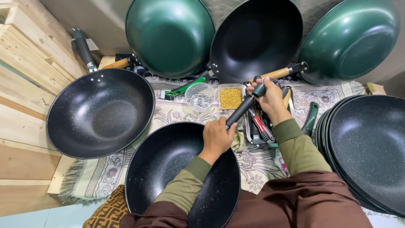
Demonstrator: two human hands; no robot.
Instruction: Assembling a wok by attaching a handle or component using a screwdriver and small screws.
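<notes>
While our left hand (217, 137) clamps the black wok (168, 169) rim on our lap & right hand (270, 96) grips the dark handle (244, 107) end, we're prob. mid-fitting it; next needs steady alignment w/ the rim.

patterned fringed rug (177, 110) carries black speckled woks (100, 112), two small containers (215, 97).

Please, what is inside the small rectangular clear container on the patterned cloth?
The rectangular clear container holds many small yellow-gold pieces, too small to identify. They cover its bottom, so nothing beneath them shows. The round clear bowl beside it holds small silvery pieces.
</notes>
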